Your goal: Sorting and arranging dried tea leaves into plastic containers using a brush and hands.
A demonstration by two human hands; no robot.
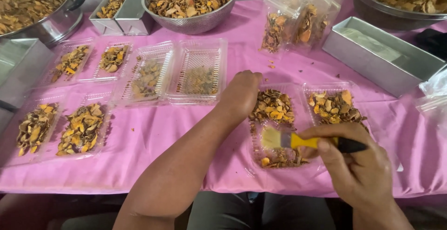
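Right hand (361,171) clamped on yellow-handled brush (298,140), bristles over near end of clear tray (274,127) holding dried chips. Left hand (241,92), fingers curled together, rests on tray's far-left edge. Colander (188,1) far across pink desk (153,137).

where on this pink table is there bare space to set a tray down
Bare pink cloth lies along the near edge, between the open tray of chips and the left hand. The back row of bowls, tins and bags is crowded.
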